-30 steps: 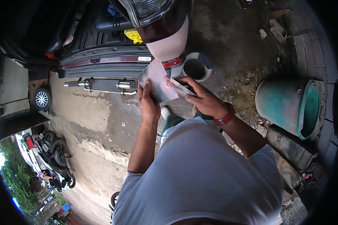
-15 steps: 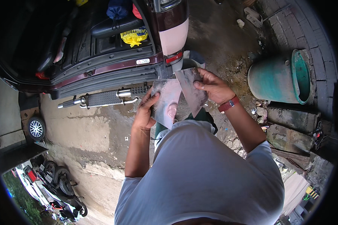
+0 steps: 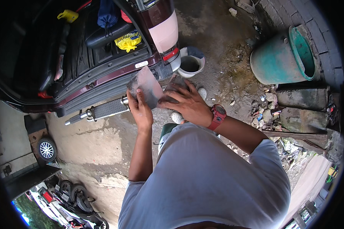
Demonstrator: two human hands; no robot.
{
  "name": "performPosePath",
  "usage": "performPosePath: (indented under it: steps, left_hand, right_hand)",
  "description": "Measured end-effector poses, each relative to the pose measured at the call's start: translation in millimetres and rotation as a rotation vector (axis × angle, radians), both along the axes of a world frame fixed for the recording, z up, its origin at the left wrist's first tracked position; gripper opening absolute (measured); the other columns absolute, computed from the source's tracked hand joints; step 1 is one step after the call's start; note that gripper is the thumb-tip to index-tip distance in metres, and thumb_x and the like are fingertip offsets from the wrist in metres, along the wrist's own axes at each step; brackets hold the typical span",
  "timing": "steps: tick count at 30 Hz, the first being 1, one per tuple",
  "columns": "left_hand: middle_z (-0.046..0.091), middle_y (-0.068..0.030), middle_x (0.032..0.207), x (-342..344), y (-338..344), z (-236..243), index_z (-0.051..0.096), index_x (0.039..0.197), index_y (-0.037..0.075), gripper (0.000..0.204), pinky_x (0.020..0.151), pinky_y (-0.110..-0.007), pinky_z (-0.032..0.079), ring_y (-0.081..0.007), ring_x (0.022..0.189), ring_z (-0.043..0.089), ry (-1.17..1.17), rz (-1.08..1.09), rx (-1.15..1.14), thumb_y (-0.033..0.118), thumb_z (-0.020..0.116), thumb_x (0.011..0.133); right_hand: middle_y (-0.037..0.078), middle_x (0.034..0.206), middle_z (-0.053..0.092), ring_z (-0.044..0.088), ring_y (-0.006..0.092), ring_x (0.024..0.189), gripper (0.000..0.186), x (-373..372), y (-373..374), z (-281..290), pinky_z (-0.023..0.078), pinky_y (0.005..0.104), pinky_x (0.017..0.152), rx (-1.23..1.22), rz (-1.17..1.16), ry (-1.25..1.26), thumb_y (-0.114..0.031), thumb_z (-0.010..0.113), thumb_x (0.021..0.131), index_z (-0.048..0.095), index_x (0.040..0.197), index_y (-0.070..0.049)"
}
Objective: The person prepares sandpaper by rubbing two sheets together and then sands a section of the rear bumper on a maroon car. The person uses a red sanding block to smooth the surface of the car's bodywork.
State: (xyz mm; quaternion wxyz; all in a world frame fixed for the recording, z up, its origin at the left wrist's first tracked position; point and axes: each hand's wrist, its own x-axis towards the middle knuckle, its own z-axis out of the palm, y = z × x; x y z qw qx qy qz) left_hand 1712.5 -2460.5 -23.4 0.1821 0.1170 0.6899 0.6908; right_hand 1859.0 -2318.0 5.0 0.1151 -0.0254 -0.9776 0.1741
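My left hand [image 3: 142, 112] is closed on the lower edge of a thin flat plate [image 3: 146, 84] smeared pink and grey, its thumb lying on the face. Beside it my right hand [image 3: 191, 105], back upward with a red watch on the wrist, grips a second, darker thin plate [image 3: 176, 81]. The right fingers cover much of that plate. Both plates are close together in front of my body; whether they touch I cannot tell. Just beyond them is the rear corner of a dark red vehicle with a pale pink patch [image 3: 165, 33].
A bucket [image 3: 190, 65] of dark liquid stands by the bumper. Along the vehicle's rear runs a step bar [image 3: 107, 110] with chrome ends. At right are a tilted green drum [image 3: 271, 63], concrete blocks [image 3: 302, 118] and rubble. A yellow bag [image 3: 128, 42] lies in the open cargo area.
My right hand has turned over, its back now upward, and its plate is lower and mostly covered. The left plate has tilted and shifted left; the pink lump no longer shows. The view has rotated slightly.
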Motion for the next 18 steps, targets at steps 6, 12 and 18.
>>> performPosePath:
  steps: [6,12,18]
  left_hand:
    - [0.063,-0.0122,0.131,-17,-10,-15,0.049,0.143,0.005,0.039,0.099,-0.036,0.053,-0.0218,0.115,0.064,-0.341,0.004,0.33,0.016,0.056,0.106]
    - [0.064,-0.0096,0.132,0,16,23,0.052,0.142,0.003,0.041,0.107,-0.034,0.045,-0.0197,0.122,0.06,-0.416,-0.022,0.422,0.014,0.061,0.104]
    - [0.061,-0.0134,0.135,-4,7,10,0.047,0.146,-0.001,0.048,0.108,-0.031,0.041,-0.0162,0.122,0.055,0.06,0.031,0.079,0.026,0.057,0.108]
  right_hand:
    - [0.005,0.145,0.049,0.037,0.0333,0.149,0.055,12,-12,40,0.016,0.0733,0.121,-0.136,0.16,0.173,-0.011,0.063,0.089,0.063,0.138,-0.036]
    - [0.027,0.148,0.041,0.051,0.0458,0.135,0.067,1,9,3,0.051,0.0496,0.105,-0.196,-0.122,0.011,0.0,0.059,0.089,0.043,0.152,-0.019]
    - [0.012,0.147,0.046,0.042,0.0371,0.144,0.063,8,25,33,0.034,0.0598,0.117,0.127,-0.14,0.059,-0.004,0.056,0.088,0.054,0.147,-0.028]
